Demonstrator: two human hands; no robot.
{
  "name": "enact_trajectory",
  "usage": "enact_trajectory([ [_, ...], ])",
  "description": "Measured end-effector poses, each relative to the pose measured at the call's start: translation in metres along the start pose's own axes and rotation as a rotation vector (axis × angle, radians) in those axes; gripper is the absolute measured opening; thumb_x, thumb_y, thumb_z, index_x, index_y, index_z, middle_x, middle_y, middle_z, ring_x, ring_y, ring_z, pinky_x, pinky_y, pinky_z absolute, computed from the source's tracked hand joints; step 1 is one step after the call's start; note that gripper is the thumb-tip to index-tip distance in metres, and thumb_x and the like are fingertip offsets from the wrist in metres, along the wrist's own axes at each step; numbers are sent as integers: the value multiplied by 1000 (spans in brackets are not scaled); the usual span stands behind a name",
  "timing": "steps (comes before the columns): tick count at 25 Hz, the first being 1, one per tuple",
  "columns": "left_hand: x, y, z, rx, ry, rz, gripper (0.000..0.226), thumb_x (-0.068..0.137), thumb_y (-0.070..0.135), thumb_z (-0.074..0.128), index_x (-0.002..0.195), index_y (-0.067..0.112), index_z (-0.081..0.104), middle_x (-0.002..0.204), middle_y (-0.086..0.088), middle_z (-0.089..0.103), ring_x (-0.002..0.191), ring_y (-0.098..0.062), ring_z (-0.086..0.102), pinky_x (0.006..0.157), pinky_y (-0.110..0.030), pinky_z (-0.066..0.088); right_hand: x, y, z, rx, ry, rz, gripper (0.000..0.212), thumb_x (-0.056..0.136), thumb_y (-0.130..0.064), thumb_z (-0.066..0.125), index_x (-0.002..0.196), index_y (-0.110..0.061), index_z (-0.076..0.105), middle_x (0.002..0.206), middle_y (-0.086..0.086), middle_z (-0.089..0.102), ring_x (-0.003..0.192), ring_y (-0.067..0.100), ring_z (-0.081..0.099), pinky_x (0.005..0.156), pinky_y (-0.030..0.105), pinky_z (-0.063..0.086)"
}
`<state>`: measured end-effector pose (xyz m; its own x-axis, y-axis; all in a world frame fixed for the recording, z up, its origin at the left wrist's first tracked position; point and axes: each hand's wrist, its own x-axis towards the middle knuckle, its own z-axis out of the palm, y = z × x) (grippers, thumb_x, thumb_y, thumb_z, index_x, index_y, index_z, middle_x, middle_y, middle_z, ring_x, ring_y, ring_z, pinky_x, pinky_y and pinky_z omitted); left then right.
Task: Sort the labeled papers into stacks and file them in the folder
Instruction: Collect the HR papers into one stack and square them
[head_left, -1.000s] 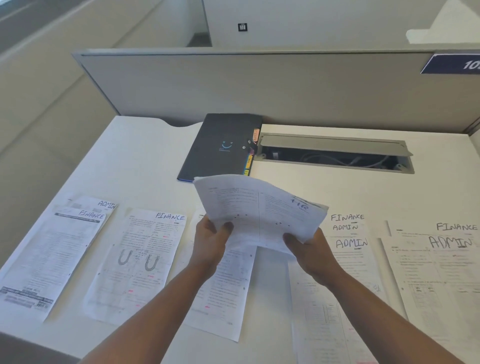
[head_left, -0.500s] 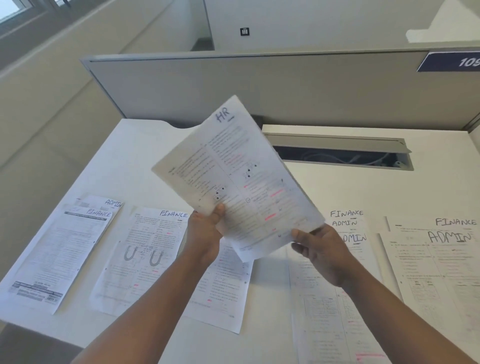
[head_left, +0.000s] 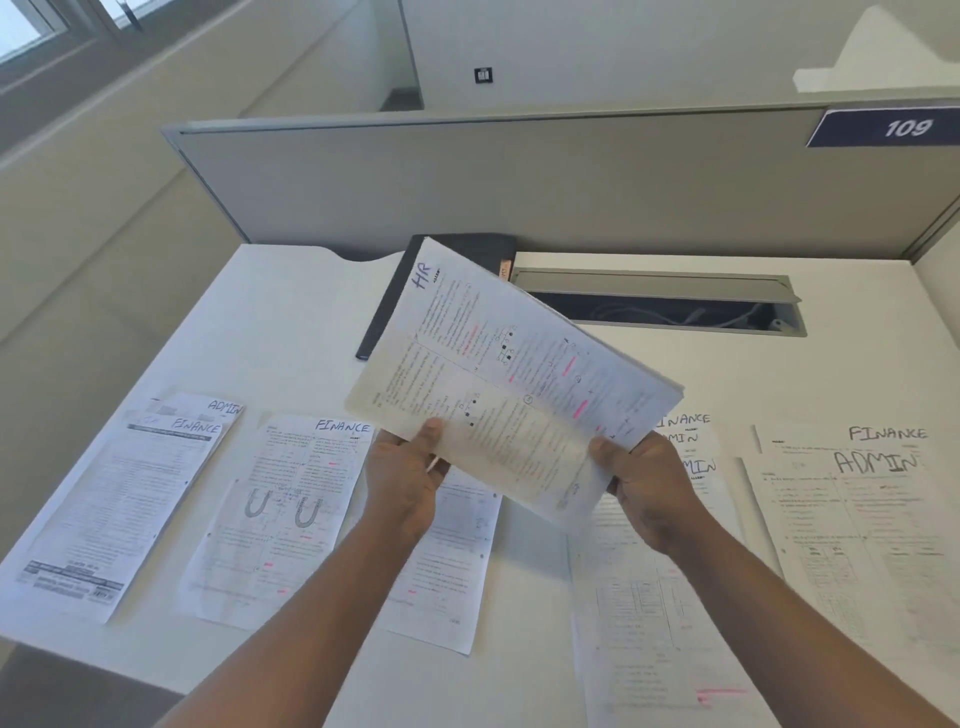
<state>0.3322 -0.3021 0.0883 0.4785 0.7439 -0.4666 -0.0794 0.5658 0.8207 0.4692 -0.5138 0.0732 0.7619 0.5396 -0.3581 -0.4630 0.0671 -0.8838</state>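
You held the HR stack (head_left: 511, 384) up off the desk (head_left: 291, 332), tilted so its "HR" heading pointed toward the far partition (head_left: 467, 182). Your left hand (head_left: 402, 480) gripped its near left edge, thumb on the printed face and fingers curled underneath. Your right hand (head_left: 647, 488) pinched the near right corner the same way, thumb on top. The edges on the right side showed several sheets lying together.

Behind the stack, the dark folder (head_left: 387, 306) lay flat at the back of the desk, mostly hidden by the paper, with a coloured tab showing at its right edge. Just beside it on the right sat the open cable tray (head_left: 660, 306).

Below your hands, the other papers lay in a row along the near edge: an ADMIN sheet (head_left: 208, 408) tucked under a FINANCE sheet (head_left: 119, 514) on the far left, then a FINANCE page with horseshoe drawings (head_left: 280, 519), an unlabelled-looking page (head_left: 447, 566) partly hidden by your left arm, overlapping FINANCE and ADMIN sheets (head_left: 649, 597) under your right arm, and an ADMIN page over a FINANCE one (head_left: 862, 519) at far right.
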Motion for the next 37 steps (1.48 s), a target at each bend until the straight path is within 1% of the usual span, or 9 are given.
enact_trajectory([
  [3,19,30,-22,204,88,154,59,90,-2,76,138,18,49,130,-10,68,112,-24,69,82,-36,59,0,-17,-25,-203,-20,-90,35,101,-3,60,104,-32,81,113,-2,79,107,20,74,83,39,61],
  [6,35,57,-42,552,-117,236,84,81,12,89,149,25,42,139,3,63,121,-16,64,96,-37,53,-5,-33,-33,-394,-87,-136,43,103,-10,60,100,-49,78,107,-13,78,97,5,73,76,24,58],
  [8,37,60,-41,674,-297,205,63,75,21,92,130,22,61,120,8,77,110,-14,73,88,-32,59,-9,-35,-30,-440,-125,-151,45,104,-11,59,96,-50,78,95,-20,78,78,-5,71,61,12,52],
  [11,34,48,-35,646,-241,265,32,77,29,81,107,22,75,104,5,81,97,-17,76,79,-31,60,-12,-30,-24,-467,-120,-200,34,104,-8,59,97,-36,77,73,-23,72,51,-9,58,47,5,40],
  [17,26,13,-38,437,-22,313,18,77,20,58,73,32,72,75,15,72,73,-3,67,59,-19,55,-15,-8,-15,-452,-77,-199,34,99,1,60,101,-29,74,78,-21,74,66,-7,65,55,8,45],
  [25,26,0,-54,297,19,183,23,74,16,50,79,27,69,78,10,73,81,-17,65,70,-34,52,-8,20,-5,-491,-88,-67,44,101,-4,54,94,-40,77,98,-9,78,82,-3,69,67,12,53],
  [29,29,-7,-54,313,32,147,18,76,12,51,84,19,65,80,5,68,86,-23,58,70,-34,47,-8,28,-4,-546,-58,4,46,94,1,53,88,-38,78,77,-2,70,69,15,60,60,26,44],
  [34,34,-17,-61,322,42,160,19,70,15,52,75,24,68,75,10,65,83,-20,57,69,-35,45,-12,37,-3,-576,3,25,59,90,-4,53,90,-60,71,61,-15,61,51,4,46,46,22,36],
  [37,38,-20,-65,348,-14,103,24,70,17,53,69,29,74,70,15,68,83,-20,57,70,-34,45,-12,41,-2,-535,74,63,48,89,2,52,91,-40,73,77,-2,65,70,15,54,57,31,41],
])
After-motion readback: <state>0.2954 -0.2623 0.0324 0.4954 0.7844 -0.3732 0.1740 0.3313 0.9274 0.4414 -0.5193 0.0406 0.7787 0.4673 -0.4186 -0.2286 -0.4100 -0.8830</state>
